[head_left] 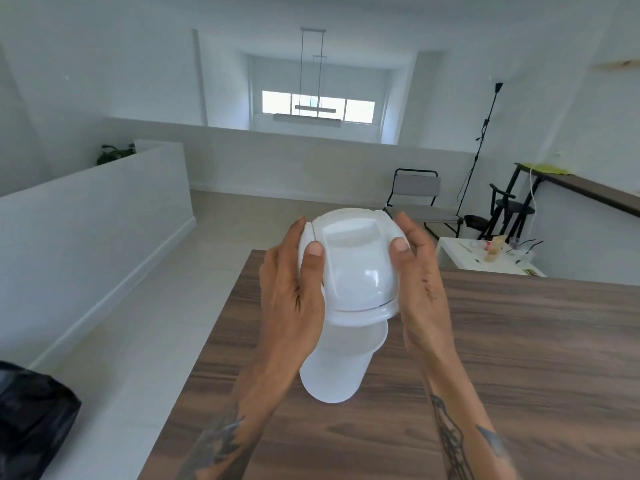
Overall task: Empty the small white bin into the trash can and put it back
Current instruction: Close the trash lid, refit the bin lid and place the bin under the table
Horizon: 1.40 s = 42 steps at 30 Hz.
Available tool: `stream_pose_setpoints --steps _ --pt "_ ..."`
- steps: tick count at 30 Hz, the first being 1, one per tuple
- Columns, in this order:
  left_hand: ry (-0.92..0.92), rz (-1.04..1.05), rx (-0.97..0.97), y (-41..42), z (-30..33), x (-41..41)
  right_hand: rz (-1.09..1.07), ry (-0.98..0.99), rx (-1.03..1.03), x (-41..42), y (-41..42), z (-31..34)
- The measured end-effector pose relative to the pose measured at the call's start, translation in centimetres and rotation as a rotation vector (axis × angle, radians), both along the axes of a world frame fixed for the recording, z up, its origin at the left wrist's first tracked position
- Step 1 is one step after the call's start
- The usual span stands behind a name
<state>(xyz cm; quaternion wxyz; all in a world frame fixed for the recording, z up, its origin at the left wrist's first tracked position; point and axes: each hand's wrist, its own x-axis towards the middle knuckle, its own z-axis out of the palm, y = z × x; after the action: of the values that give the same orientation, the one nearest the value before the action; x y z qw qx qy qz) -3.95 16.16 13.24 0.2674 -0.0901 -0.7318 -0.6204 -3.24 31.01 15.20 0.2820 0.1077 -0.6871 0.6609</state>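
Spreading across the lower right of the view, the wooden tabletop (519, 341) is the landmark for everything else. Off its left edge, low down by the floor, sits a black bag-lined container (31, 420), probably the trash can, though only a corner shows and nothing of its contents can be seen. Beyond the far right corner of the tabletop stands a small white side table (450, 251) with cluttered bits on it, too small to name, and behind that a folding chair (420, 199).

Over the near-left part of the tabletop is the small white bin (343, 362), upright, its domed swing lid (356, 268) on top. Whether its base touches the wood or hangs just above it cannot be told. The lid is closed, so what the bin holds is hidden.

The left hand (294, 289) and the right hand (422, 282) are half curled, palms pressed to either side of the lid, thumbs lying on its dome.

The risk from here, as I judge it: the grip is on the lid alone, not the body. If the lid is only a push fit, lifting could pull it free, leaving the body to drop or tip near the tabletop's left edge and spill its load on the floor.
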Motion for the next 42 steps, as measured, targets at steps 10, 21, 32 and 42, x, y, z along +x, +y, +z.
stream_pose_setpoints --steps 10,21,32,42 --pt "-0.143 -0.076 -0.123 -0.1 -5.3 -4.1 0.040 -0.272 0.110 -1.3 1.0 -6.3" --pt "-0.210 -0.114 -0.070 0.7 -10.3 -6.3 -0.085 -0.373 0.124 -2.5 0.7 -10.9" --pt "-0.152 0.022 0.075 1.1 -12.5 -6.4 -0.155 -0.315 0.265 -2.7 0.3 -11.2" --pt "-0.163 0.004 0.048 0.9 -13.0 -7.0 -0.146 -0.326 0.149 -2.8 -0.1 -12.4"
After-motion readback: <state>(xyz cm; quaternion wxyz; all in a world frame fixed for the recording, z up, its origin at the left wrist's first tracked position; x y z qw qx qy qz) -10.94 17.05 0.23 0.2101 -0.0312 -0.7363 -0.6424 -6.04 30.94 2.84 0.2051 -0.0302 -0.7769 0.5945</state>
